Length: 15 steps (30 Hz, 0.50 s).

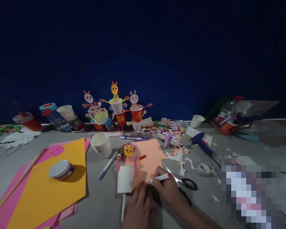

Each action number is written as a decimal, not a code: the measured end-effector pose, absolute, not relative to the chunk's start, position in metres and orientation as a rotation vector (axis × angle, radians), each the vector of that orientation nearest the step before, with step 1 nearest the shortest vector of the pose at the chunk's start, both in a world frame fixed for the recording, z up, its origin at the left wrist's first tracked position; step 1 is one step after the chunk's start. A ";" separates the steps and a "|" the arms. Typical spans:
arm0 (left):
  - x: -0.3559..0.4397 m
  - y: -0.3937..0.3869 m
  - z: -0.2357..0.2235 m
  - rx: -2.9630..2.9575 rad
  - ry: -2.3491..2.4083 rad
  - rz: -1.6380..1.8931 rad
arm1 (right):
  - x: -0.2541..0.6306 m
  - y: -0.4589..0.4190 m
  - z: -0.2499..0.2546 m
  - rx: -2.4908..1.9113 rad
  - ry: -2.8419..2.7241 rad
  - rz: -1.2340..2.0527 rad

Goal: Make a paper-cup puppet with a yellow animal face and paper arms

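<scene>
My right hand (166,187) grips a white marker (160,178) with a red end. Its tip meets a small pale piece (148,181) at the lower edge of a peach paper sheet (150,156). My left hand (140,203) lies flat beside it, fingers stretched out over the sheet's edge; what is under them is hidden. Just left of that hand is a white paper cup puppet (125,179) with a yellow rabbit face and a stick below. A red cap (142,156) rests on the peach sheet. Scissors (181,180) lie open by my right hand.
Yellow paper (69,194) with a white-lidded jar (61,169) covers the left side. Stacked white cups (101,144) and finished cup puppets (115,105) stand behind. At right are a blue glue gun (201,142), clear tape (203,168) and paper scraps (178,156).
</scene>
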State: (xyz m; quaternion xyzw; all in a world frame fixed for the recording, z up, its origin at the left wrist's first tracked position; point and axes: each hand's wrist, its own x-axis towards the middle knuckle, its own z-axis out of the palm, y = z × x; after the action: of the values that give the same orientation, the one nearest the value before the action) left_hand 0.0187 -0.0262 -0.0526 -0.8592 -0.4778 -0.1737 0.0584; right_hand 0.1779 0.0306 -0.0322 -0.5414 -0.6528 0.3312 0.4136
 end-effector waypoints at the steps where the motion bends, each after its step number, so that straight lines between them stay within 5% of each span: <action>1: 0.019 -0.026 -0.052 -2.599 -1.442 -0.516 | 0.178 0.031 -0.033 -1.362 -1.641 0.833; 15: 0.018 -0.026 -0.052 -2.576 -1.445 -0.540 | 0.179 0.030 -0.034 -1.351 -1.647 0.837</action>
State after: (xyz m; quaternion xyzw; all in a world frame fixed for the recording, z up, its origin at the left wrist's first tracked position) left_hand 0.0185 -0.0265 -0.0516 -0.8559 -0.4800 -0.1795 0.0695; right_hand 0.1794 0.0304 -0.0341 -0.5373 -0.6552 0.3329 0.4137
